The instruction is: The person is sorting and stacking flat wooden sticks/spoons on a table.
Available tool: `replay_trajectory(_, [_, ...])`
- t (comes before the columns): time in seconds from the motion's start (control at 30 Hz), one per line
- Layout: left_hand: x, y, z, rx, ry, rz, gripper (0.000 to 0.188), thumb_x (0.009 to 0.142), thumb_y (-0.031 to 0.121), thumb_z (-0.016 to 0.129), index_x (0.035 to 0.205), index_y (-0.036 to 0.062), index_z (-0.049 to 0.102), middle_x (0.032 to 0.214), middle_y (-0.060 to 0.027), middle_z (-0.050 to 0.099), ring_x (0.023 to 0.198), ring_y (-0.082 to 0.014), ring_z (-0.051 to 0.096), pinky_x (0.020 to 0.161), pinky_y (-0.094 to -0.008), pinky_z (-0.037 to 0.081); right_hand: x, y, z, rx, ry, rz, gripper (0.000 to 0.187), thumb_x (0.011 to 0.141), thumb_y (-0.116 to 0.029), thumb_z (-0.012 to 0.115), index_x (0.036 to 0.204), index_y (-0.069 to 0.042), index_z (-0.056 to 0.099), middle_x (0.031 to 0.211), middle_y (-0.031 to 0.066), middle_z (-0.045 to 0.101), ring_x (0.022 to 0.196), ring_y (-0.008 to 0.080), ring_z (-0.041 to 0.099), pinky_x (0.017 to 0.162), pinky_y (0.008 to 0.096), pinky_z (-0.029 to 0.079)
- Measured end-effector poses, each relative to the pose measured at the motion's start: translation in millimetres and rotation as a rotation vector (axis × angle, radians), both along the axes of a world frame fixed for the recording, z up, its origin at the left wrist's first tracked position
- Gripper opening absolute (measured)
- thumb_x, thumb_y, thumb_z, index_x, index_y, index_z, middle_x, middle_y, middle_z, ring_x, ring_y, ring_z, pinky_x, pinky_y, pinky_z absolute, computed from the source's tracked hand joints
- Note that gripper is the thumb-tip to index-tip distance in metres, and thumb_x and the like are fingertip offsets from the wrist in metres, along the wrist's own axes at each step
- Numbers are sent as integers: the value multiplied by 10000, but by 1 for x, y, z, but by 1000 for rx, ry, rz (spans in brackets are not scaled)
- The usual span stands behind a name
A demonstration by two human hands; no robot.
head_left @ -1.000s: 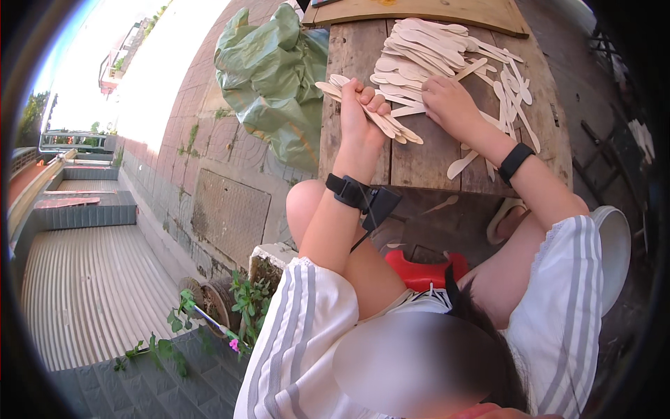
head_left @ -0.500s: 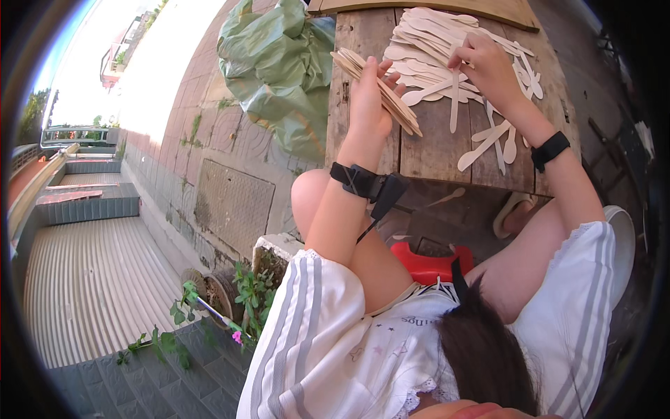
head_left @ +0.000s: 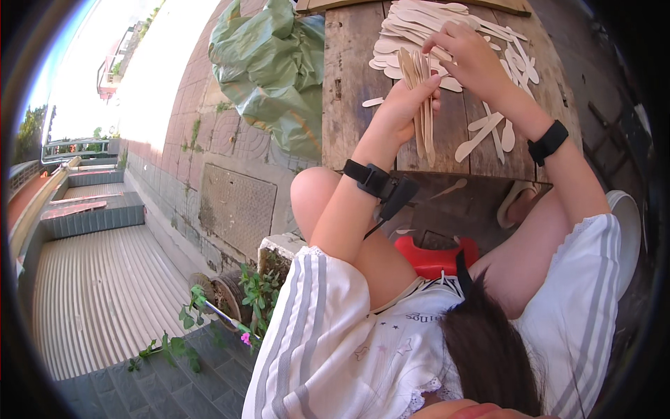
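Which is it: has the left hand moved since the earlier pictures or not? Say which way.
Yes: the left hand, holding a bundle of wooden sticks, has moved right, farther from the left edge of the wooden table.

Wooden table, paved walkway, pale ribbed panel, daylight

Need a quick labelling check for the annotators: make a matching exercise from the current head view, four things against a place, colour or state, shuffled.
Things
1. Left hand
2. Crumpled plastic
3. Loose wooden spoons
4. Right wrist strap

Place, colour or state
A. Spread on the table
B. Black
C. Closed around a bundle of wooden sticks
D. Green, to the left of the table

Right pairs: 1-C, 2-D, 3-A, 4-B
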State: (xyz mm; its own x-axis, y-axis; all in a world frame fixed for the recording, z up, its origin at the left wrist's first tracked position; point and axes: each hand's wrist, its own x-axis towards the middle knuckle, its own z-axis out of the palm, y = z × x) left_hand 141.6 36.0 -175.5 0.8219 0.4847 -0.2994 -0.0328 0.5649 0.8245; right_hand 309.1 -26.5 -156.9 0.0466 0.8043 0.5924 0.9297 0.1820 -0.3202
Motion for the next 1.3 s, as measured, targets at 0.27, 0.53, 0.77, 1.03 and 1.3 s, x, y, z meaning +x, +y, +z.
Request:
replay_trajectory(0.27, [-10,15,8,-109,-116,265,191,908,117,501,1092,87,456,680,18,448,521,-93,393,512,-241,349,17,0,-58,-31,-170,10,214,723,-54,638,930,-93,604,934,50,545,977,250,527,797,382,441])
replay_trajectory(0.53, [-22,32,10,-301,-487,475,113,966,149,432,1058,91,463,847,-6,526,732,-138,489,696,-299,438,5,4,-54,-227,-158,-20,149,744,-130,643,868,-53,613,893,56,575,915,243,526,795,364,444])
replay_trajectory(0.77, [-17,28,11,-204,-389,626,130,980,150,388,1076,69,423,1229,-96,503,1142,-248,487,984,-419,439,1,10,-28,-496,975,45,247,850,-301,630,979,-91,645,836,-24,608,810,91,541,726,271,417])
replay_trajectory(1.03, [-5,15,9,41,-476,316,382,1000,245,342,1331,59,307,1292,-122,453,1140,-252,477,1007,-442,393,-21,2,-29,-711,1316,279,323,863,-423,604,986,-127,648,850,-64,594,801,34,515,728,228,386])
replay_trajectory(1.3, [-6,14,17,205,-463,323,273,983,255,424,1199,89,400,866,7,498,770,-129,491,793,-341,462,-34,-5,-13,-756,1460,333,334,849,-443,600,999,-146,631,908,-30,570,865,73,500,798,256,373])
